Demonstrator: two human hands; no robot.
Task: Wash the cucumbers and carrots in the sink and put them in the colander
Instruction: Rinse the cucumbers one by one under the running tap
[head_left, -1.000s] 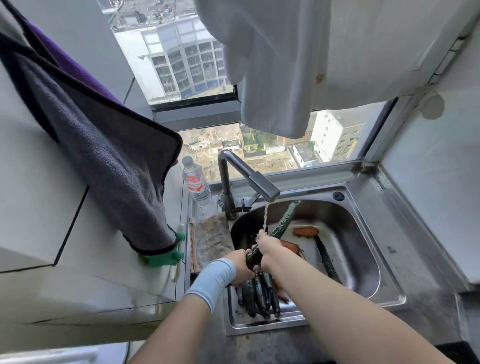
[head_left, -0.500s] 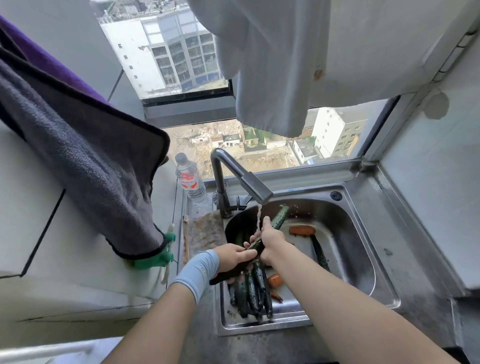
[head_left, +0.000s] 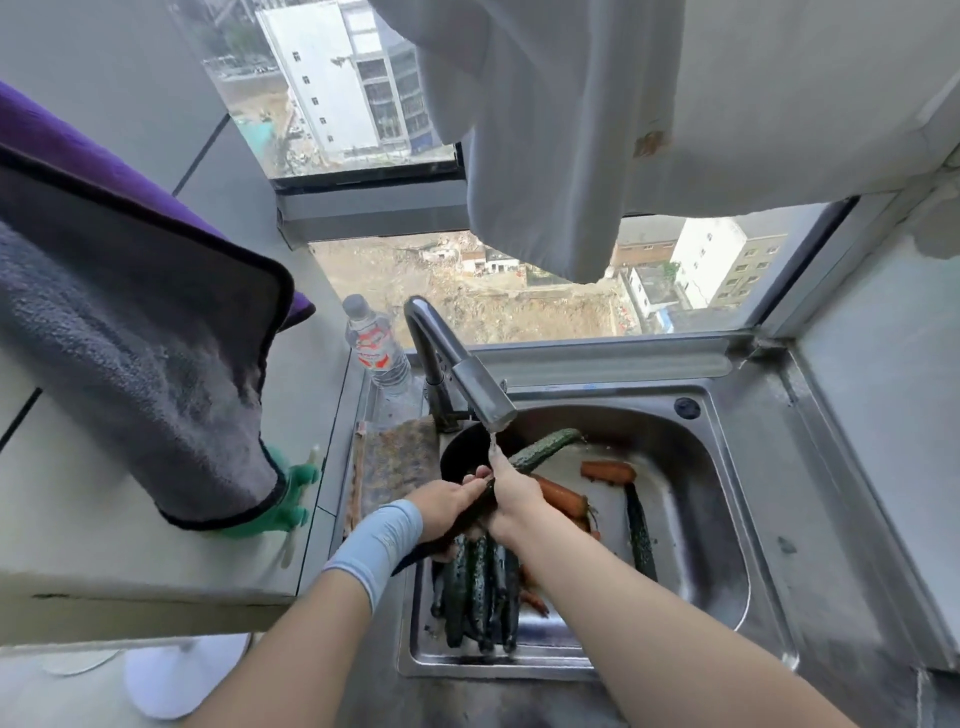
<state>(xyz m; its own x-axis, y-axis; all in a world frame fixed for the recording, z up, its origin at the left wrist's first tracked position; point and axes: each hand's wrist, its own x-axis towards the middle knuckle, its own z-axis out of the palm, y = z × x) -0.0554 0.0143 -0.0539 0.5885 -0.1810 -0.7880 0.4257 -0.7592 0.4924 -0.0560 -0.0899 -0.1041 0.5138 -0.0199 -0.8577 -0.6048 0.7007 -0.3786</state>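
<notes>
Dark green knobbly cucumbers (head_left: 543, 448): at least six
Orange tapered carrots (head_left: 608, 471): at least three
Clear plastic water bottles (head_left: 375, 349): one

I see water bottle (head_left: 375, 348) at tabletop's back-left corner, patterned cloth (head_left: 397, 467) just in front; grey towel (head_left: 140, 374) hangs left, green glove (head_left: 291, 496) under it.

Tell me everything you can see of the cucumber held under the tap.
The cucumber is long, slim and dark green, with bumpy, wet-looking skin. It lies slanted over the sink, its far end raised toward the back right and its near end lower at the left. The left hand grips its near part and the right hand grips its middle, hiding that stretch. A thin stream from the tap falls at the right hand's fingers, where they wrap it.
</notes>
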